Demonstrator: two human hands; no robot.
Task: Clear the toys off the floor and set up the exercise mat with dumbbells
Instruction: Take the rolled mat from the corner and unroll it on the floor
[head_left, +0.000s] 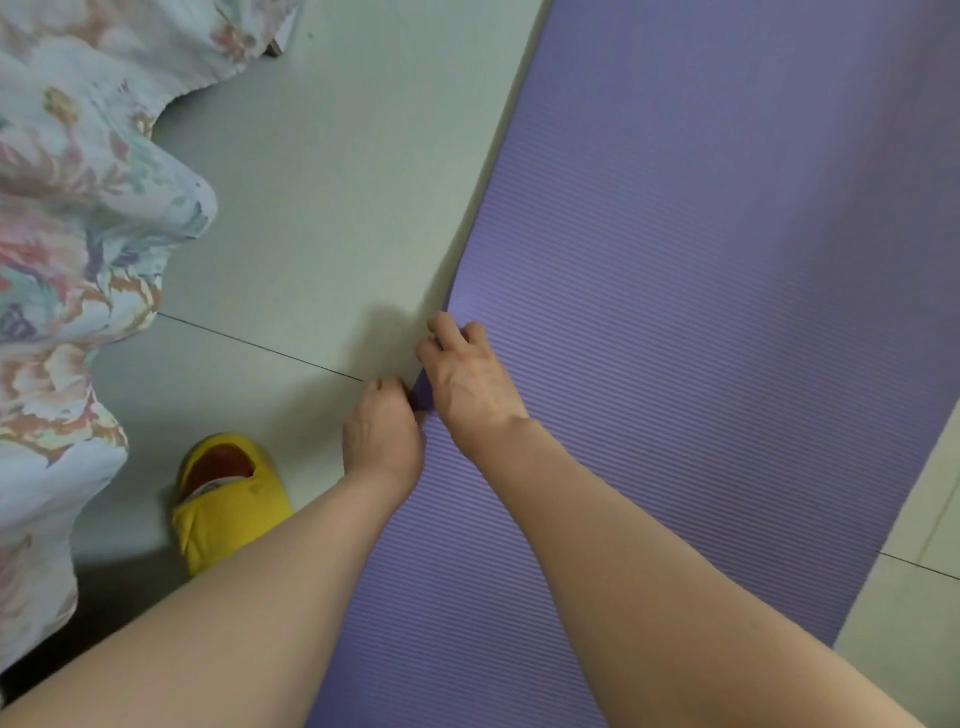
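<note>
A purple ribbed exercise mat (701, 260) lies unrolled on the pale floor, running from the bottom centre up to the top right. Both of my hands grip its left edge, side by side. My left hand (382, 434) pinches the edge from the floor side. My right hand (467, 374) rests on top of the mat with its fingers curled over the same edge, which is lifted slightly there. No dumbbells or toys are in view.
A floral bedsheet (67, 260) hangs down along the left. A yellow slipper (228, 504) lies on the grey floor (337, 182) near my left forearm. A strip of floor also shows past the mat's right edge.
</note>
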